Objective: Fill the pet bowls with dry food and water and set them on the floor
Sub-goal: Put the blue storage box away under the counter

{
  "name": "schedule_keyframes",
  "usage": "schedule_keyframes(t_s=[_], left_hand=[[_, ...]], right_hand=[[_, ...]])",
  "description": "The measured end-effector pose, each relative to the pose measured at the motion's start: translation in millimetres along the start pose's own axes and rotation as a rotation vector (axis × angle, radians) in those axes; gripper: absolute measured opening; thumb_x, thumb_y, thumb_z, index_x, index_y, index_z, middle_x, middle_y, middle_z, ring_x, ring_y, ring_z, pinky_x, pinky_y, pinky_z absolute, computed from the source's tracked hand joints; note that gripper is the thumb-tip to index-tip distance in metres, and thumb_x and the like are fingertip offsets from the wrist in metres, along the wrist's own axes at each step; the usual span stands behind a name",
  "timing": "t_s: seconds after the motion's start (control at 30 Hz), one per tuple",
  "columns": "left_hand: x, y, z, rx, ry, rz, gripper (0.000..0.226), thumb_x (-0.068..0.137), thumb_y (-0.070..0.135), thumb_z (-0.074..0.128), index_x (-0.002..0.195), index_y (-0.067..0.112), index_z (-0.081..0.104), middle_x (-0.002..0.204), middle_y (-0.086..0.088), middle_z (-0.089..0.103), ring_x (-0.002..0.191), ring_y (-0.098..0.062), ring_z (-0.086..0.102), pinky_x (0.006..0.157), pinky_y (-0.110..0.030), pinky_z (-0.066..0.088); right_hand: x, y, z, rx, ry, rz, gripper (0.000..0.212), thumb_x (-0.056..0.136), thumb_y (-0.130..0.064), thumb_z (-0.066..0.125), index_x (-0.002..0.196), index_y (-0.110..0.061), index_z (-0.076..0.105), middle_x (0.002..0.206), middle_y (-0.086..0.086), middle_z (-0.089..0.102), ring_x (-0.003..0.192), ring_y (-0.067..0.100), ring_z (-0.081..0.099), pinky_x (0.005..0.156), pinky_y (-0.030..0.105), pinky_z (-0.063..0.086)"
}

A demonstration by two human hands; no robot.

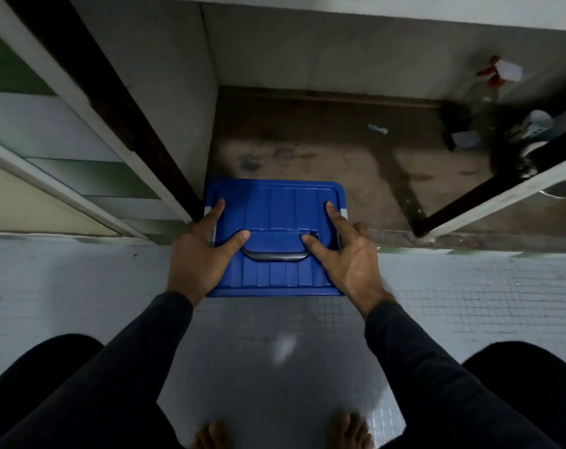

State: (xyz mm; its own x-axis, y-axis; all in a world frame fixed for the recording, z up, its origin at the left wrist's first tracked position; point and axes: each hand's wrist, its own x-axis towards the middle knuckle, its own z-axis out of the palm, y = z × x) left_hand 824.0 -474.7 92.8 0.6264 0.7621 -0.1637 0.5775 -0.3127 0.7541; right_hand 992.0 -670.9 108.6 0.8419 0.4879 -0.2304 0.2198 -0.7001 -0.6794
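Both hands (197, 254) grip blue box (277, 209).

Home utility corner, tiled floor (469, 303), low cupboard (307, 150), spray bottle (489, 82)
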Motion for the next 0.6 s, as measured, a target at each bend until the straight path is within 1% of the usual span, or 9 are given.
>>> schedule_keyframes(t_s=[0.1, 0.17, 0.23, 0.33, 0.4, 0.43, 0.47, 0.53, 0.6], left_hand=[[19.0, -4.8, 5.2, 0.074, 0.019, 0.023, 0.083, 0.085, 0.068, 0.067, 0.157, 0.042, 0.033, 0.149, -0.002, 0.054, 0.134, -0.016, 0.051, 0.107, -0.024, 0.038], [30.5, -3.8, 9.2, 0.100, 0.027, 0.040, 0.082, 0.086, 0.066, 0.067, 0.157, 0.039, 0.034, 0.146, -0.005, 0.055, 0.131, -0.020, 0.053, 0.104, -0.026, 0.040], [40.7, -1.6, 14.0, 0.104, 0.030, 0.063, 0.081, 0.088, 0.059, 0.069, 0.158, 0.035, 0.035, 0.151, -0.005, 0.052, 0.136, -0.020, 0.050, 0.105, -0.023, 0.038], [54.9, -0.7, 20.8, 0.057, 0.011, 0.065, 0.081, 0.090, 0.049, 0.073, 0.159, 0.028, 0.036, 0.160, 0.002, 0.043, 0.145, -0.012, 0.038, 0.109, -0.017, 0.028], [65.7, 0.2, 25.1, 0.013, 0.003, 0.042, 0.082, 0.090, 0.048, 0.074, 0.159, 0.028, 0.035, 0.162, 0.003, 0.039, 0.148, -0.013, 0.034, 0.112, -0.018, 0.026], [71.2, 0.9, 27.0, 0.006, 0.004, 0.030, 0.083, 0.089, 0.049, 0.074, 0.159, 0.029, 0.035, 0.162, 0.003, 0.038, 0.149, -0.015, 0.033, 0.113, -0.020, 0.026], [76.9, 1.4, 28.5, 0.006, 0.003, 0.018, 0.084, 0.089, 0.051, 0.073, 0.159, 0.031, 0.034, 0.163, 0.003, 0.036, 0.150, -0.017, 0.032, 0.115, -0.024, 0.027], [88.2, 2.6, 31.2, -0.006, -0.006, -0.002, 0.085, 0.088, 0.054, 0.073, 0.160, 0.034, 0.032, 0.165, 0.003, 0.033, 0.151, -0.019, 0.031, 0.119, -0.030, 0.029], [99.0, 3.2, 34.1, -0.056, -0.014, -0.016, 0.086, 0.088, 0.052, 0.073, 0.160, 0.035, 0.031, 0.166, 0.004, 0.031, 0.152, -0.018, 0.028, 0.119, -0.029, 0.027]], right_hand=[[19.8, 1.5, 4.3, -0.002, 0.005, -0.020, 0.083, 0.082, -0.063, 0.071, 0.154, -0.047, 0.033, 0.114, -0.002, 0.043, 0.100, 0.016, 0.051, 0.096, 0.028, 0.049], [33.7, 3.1, 6.9, 0.010, 0.012, -0.034, 0.082, 0.083, -0.062, 0.072, 0.154, -0.047, 0.033, 0.115, -0.003, 0.042, 0.099, 0.014, 0.050, 0.094, 0.025, 0.047], [48.2, 4.2, 8.9, 0.008, 0.012, -0.037, 0.082, 0.084, -0.059, 0.073, 0.154, -0.046, 0.033, 0.115, -0.003, 0.041, 0.098, 0.012, 0.048, 0.091, 0.021, 0.043], [67.5, 6.5, 11.7, -0.022, 0.006, -0.038, 0.081, 0.086, -0.056, 0.072, 0.155, -0.043, 0.031, 0.114, -0.003, 0.040, 0.095, 0.010, 0.045, 0.085, 0.014, 0.039], [78.7, 7.7, 14.0, -0.034, 0.016, -0.056, 0.081, 0.086, -0.056, 0.072, 0.156, -0.041, 0.032, 0.113, -0.001, 0.042, 0.093, 0.010, 0.045, 0.075, 0.005, 0.034], [84.2, 7.5, 15.6, -0.031, 0.021, -0.057, 0.082, 0.086, -0.057, 0.072, 0.156, -0.041, 0.032, 0.113, 0.000, 0.043, 0.093, 0.010, 0.045, 0.069, 0.004, 0.031], [89.9, 7.7, 17.2, -0.026, 0.027, -0.056, 0.082, 0.086, -0.058, 0.072, 0.156, -0.040, 0.033, 0.113, 0.001, 0.044, 0.093, 0.011, 0.046, 0.068, 0.006, 0.032], [101.6, 6.9, 19.3, -0.019, 0.040, -0.059, 0.083, 0.085, -0.059, 0.072, 0.156, -0.039, 0.033, 0.113, 0.001, 0.045, 0.095, 0.013, 0.048, 0.077, 0.016, 0.038], [112.5, 5.4, 19.8, -0.011, 0.047, -0.069, 0.084, 0.084, -0.061, 0.071, 0.156, -0.039, 0.033, 0.114, 0.000, 0.045, 0.100, 0.016, 0.049, 0.083, 0.023, 0.041]])
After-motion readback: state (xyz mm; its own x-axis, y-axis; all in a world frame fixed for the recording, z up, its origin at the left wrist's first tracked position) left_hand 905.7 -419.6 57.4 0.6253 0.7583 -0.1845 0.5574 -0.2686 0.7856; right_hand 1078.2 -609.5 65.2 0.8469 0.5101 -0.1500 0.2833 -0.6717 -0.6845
